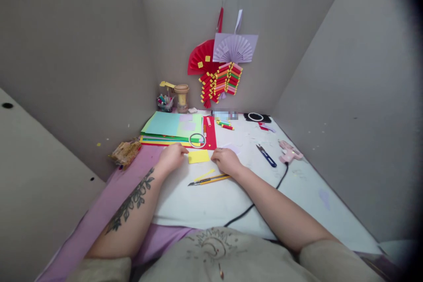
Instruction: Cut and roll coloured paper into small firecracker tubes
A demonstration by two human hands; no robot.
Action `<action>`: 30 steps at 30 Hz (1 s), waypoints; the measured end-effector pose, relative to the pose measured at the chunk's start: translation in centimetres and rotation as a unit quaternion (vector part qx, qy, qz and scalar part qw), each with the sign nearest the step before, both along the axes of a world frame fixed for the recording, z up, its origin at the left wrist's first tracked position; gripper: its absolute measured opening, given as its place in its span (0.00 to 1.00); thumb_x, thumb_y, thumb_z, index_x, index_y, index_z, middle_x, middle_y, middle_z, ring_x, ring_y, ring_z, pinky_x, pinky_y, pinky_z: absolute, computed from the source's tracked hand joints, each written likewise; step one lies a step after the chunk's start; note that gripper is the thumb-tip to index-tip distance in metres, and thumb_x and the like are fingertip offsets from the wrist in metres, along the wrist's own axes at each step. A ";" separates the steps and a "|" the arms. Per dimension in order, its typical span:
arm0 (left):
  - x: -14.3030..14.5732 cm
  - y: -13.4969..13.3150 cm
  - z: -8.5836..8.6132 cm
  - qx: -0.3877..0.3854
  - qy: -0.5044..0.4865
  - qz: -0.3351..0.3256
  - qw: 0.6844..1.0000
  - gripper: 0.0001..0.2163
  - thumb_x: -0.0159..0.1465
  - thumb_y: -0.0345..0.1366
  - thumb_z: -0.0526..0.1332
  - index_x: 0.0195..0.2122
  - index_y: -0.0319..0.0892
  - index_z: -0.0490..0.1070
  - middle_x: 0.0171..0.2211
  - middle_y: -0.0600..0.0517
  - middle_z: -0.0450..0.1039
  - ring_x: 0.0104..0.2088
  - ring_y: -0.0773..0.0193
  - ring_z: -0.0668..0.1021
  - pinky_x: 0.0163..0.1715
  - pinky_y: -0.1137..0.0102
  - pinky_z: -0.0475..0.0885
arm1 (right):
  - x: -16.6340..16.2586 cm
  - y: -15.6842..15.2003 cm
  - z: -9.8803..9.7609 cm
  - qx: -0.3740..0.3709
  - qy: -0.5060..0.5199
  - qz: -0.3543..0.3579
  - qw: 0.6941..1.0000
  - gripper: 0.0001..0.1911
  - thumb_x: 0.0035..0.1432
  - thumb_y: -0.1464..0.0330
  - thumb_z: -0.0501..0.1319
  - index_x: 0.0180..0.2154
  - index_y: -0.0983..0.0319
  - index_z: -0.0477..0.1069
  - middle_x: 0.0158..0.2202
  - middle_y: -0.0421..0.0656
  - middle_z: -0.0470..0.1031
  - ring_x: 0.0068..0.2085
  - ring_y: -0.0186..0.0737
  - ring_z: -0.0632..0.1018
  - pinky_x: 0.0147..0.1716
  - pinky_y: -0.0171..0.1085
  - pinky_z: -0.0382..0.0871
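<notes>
A small yellow paper rectangle (198, 157) lies between my two hands, low over the white table. My left hand (172, 157) has its fingers closed at the paper's left edge. At the right edge are the curled fingers of my right hand (226, 161); the exact contact there is hard to make out. Just in front of the paper lie a narrow yellow strip (205, 175) and a yellow craft knife (211, 180) with its blade pointing left. The knife's right end reaches under my right wrist. A pale purple paper piece (232, 147) sits behind my right hand.
Coloured paper sheets (161, 124) are stacked at back left, with a tape ring (197, 140) on them. To the right lie blue-handled snips (267, 155) and a pink glue gun (290, 151) with a black cable. Paper fans and firecracker strings (227, 79) hang behind.
</notes>
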State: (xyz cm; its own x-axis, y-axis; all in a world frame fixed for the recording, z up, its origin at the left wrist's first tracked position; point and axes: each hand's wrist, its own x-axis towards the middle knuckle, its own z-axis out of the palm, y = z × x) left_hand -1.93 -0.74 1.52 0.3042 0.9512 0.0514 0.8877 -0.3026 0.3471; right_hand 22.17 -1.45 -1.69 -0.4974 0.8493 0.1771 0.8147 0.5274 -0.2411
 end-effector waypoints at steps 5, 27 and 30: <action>0.2 0.7 -1.0 0.015 -0.088 -0.001 0.996 0.14 0.57 0.30 0.52 0.37 0.40 0.75 0.39 0.48 0.76 0.38 0.61 0.74 0.38 0.71 0.66 | 0.0 0.2 -0.7 -0.007 0.099 -0.040 0.994 0.14 0.53 0.78 0.54 0.38 0.62 0.75 0.41 0.45 0.74 0.42 0.37 0.72 0.42 0.34 0.64; 1.3 -0.3 -1.1 -0.053 0.019 -0.050 0.997 0.11 0.58 0.37 0.52 0.27 0.41 0.72 0.29 0.48 0.75 0.27 0.63 0.72 0.25 0.72 0.58 | -2.9 0.5 -0.4 -0.042 0.062 -0.049 0.996 0.09 0.56 0.72 0.53 0.33 0.63 0.72 0.36 0.45 0.70 0.40 0.38 0.68 0.41 0.34 0.61; 1.4 -0.2 -1.1 -0.060 0.027 -0.048 0.997 0.11 0.57 0.37 0.51 0.27 0.41 0.72 0.29 0.49 0.75 0.27 0.64 0.72 0.24 0.72 0.58 | -2.9 0.8 -0.5 -0.049 0.053 -0.052 0.996 0.10 0.56 0.72 0.53 0.32 0.63 0.73 0.35 0.45 0.70 0.39 0.38 0.68 0.42 0.34 0.60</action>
State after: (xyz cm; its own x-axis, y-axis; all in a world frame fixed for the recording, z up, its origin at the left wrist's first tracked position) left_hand -0.51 -0.90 0.45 0.3938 0.9158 -0.0795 0.8751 -0.3470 0.3374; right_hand 19.26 -0.64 -2.16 -0.3891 0.9107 0.1384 0.8303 0.4118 -0.3755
